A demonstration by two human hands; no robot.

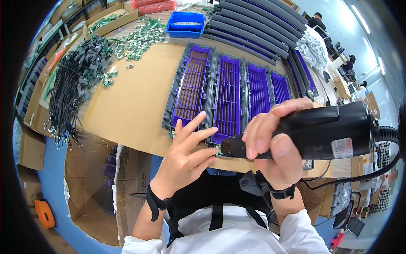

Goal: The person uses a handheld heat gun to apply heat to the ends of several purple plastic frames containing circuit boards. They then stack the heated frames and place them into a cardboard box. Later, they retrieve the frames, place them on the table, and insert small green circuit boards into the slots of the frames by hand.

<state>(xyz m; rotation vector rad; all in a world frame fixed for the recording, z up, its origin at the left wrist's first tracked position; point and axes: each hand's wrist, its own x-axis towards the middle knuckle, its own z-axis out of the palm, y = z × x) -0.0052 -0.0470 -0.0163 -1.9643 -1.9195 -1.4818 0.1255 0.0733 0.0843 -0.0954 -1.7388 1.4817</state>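
Observation:
My right hand (277, 146) is wrapped round a black electric screwdriver (330, 131), held nearly level with its nose pointing left. The nose meets the near end of the second grey-and-purple slatted housing (227, 97), where a small green circuit board (218, 149) sits. My left hand (188, 152) has its fingers spread, and one or two fingertips touch that board's edge. The driver's bit is hidden. To the left lies the first slatted housing (192, 84); two more, a third housing (259, 86) and a fourth housing (280, 88), stand to the right, partly behind my right hand.
Cardboard (127, 101) covers the bench. Black cables with connectors (76, 80) and loose green circuit boards (141, 38) are heaped at the left. Beyond stand a blue bin (186, 24) and stacked grey housings (253, 29). A cord (387, 134) trails from the driver. People work far right.

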